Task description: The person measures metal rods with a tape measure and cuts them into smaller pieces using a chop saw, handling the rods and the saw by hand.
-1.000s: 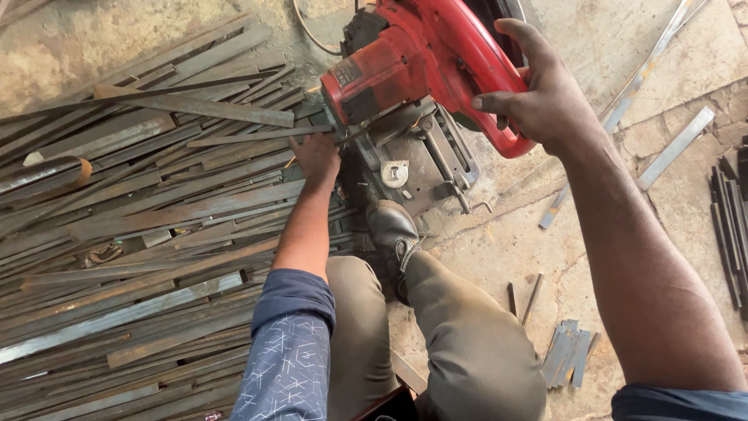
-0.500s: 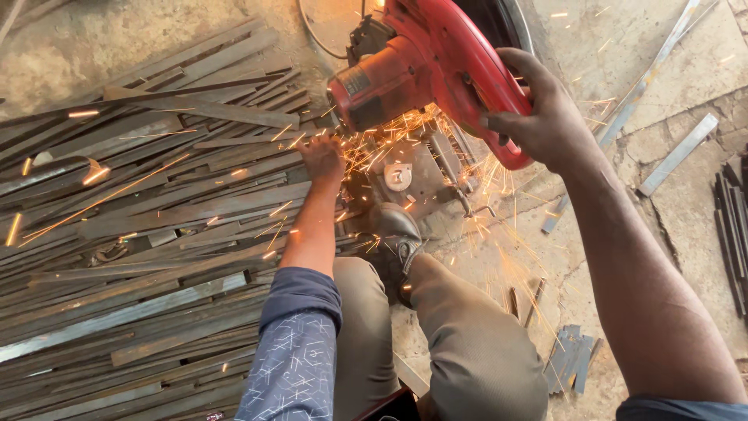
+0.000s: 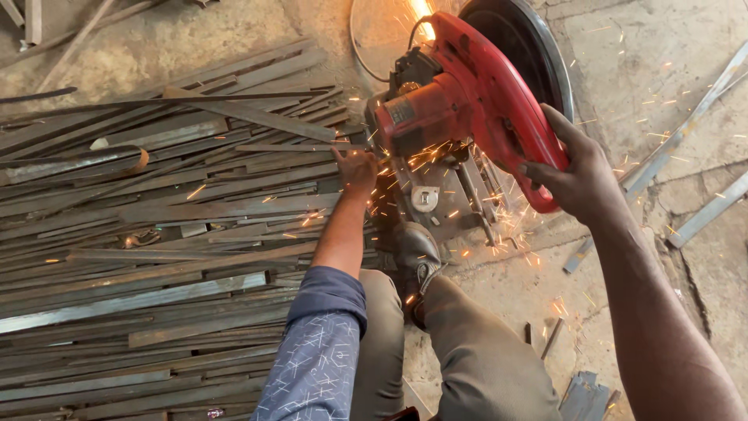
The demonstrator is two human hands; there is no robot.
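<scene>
A red chop saw (image 3: 467,93) stands on the concrete floor ahead of me, throwing orange sparks around its base (image 3: 436,199). My right hand (image 3: 580,175) is wrapped around the saw's red handle, pressing it down. My left hand (image 3: 357,168) rests on a flat steel strip (image 3: 296,146) that runs into the saw from the left, holding it against the base. My shoe (image 3: 418,253) is planted just in front of the saw's base.
A large heap of long flat steel strips (image 3: 156,257) covers the floor on the left. Loose cut strips (image 3: 709,206) lie at the right and short offcuts (image 3: 584,394) near my knee. Sparks scatter over the pile and the concrete.
The saw head has come down and cutting has begun: no sparks a second ago, now sparks fly left over the pile and right over the floor. Both hands keep their grip.
</scene>
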